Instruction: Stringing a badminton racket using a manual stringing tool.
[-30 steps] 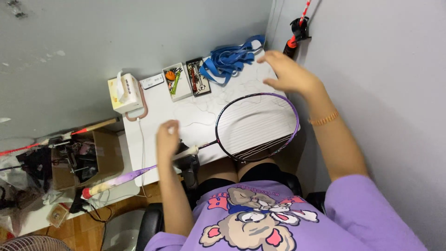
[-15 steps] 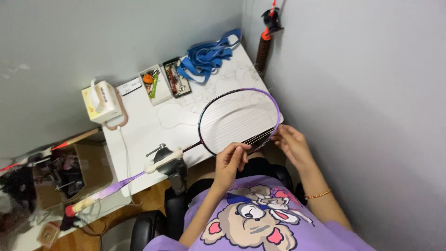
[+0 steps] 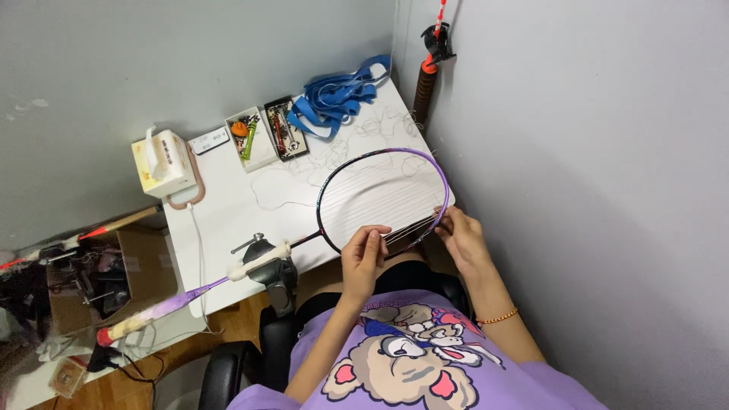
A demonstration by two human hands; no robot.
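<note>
1. Racket [image 3: 380,199]: a purple-framed badminton racket lies flat on the white table [image 3: 228,205] at centre frame, head toward the right, with its shaft held in a dark clamp [image 3: 267,262] at the table's near edge and its handle jutting out to the lower left.
2. Left hand [image 3: 364,258]: one second ago it was beside the clamp; it now sits at the near rim of the racket head, fingers pinched together on a thin string.
3. Right hand [image 3: 462,237]: one second ago it hovered over the far right corner of the table; it now rests at the near right rim, fingers closed on the strings where they meet the frame.
4. Meaning of the change: both hands have come to the lower strings, which suggests work on the stringing itself is under way.
5. Table surface, farther back: loose string [image 3: 357,140] trails over the top; two small trays [image 3: 266,137] of tools lie side by side, with blue straps [image 3: 338,95] at the far right corner and a tissue box [image 3: 161,161] at the far left.
6. Room: grey walls [image 3: 190,53] enclose the table; a cardboard box [image 3: 114,262] of clutter stands at the left of the frame on a wooden floor.
</note>
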